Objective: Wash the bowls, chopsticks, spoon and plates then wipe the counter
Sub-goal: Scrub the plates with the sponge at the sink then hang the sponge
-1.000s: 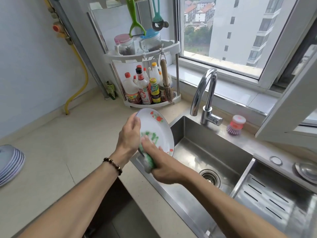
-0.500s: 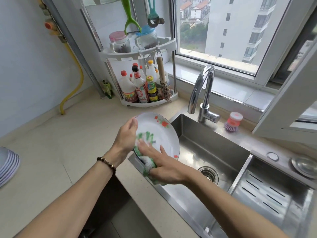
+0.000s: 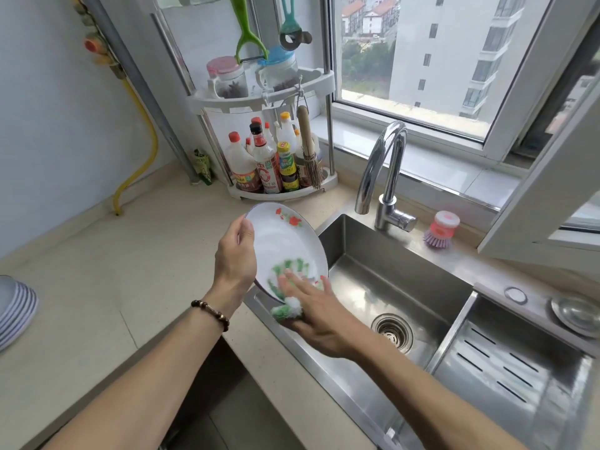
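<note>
So the left hand grips a white plate by its left rim, thumb on the front edge, fingers curled around behind it. The plate is tilted up on edge, face turned toward the right, and sits over the near-left corner of the steel sink, right where the sink meets the counter. It has little red flower prints near the top rim and another at the lower right.

The right hand presses a green and white scrubbing cloth against the lower part of the plate's face. Fingers look fairly straight and spread out flat on the cloth, with a bunched bit of it poking out under the plate's bottom edge. The fingertips are blurry, so that's as much as I can say about them.

Over at the far left edge of the counter there's a stack of plates with blue rims, well apart from the sink. The faucet stands behind the sink, with a pink dish brush just to its right on the ledge. In the corner is a white rack full of sauce bottles.
</note>
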Available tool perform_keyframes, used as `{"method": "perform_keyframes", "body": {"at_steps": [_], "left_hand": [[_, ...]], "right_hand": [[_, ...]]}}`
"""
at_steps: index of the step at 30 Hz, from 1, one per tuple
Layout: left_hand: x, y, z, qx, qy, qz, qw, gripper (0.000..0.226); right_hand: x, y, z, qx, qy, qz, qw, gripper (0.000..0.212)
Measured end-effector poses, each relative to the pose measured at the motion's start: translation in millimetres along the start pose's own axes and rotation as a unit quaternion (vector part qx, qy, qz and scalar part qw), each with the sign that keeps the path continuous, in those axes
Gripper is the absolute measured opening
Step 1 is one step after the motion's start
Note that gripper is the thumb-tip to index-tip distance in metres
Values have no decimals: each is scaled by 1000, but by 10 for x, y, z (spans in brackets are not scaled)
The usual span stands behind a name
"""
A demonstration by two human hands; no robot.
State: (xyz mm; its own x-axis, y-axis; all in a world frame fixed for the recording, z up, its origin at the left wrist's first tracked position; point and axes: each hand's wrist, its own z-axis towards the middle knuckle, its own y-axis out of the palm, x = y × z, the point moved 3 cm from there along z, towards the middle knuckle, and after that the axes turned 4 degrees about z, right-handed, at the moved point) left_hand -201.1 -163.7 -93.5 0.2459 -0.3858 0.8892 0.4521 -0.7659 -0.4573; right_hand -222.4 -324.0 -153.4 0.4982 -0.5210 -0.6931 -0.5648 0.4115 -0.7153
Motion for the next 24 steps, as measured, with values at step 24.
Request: {"method": "perform_keyframes", "body": {"at_steps": [24], "left_hand": [[-72, -42, -46, -40, -47, -72, 996, 34]], "right_hand": [[404, -181, -52, 16, -9, -138, 990, 83]]}}
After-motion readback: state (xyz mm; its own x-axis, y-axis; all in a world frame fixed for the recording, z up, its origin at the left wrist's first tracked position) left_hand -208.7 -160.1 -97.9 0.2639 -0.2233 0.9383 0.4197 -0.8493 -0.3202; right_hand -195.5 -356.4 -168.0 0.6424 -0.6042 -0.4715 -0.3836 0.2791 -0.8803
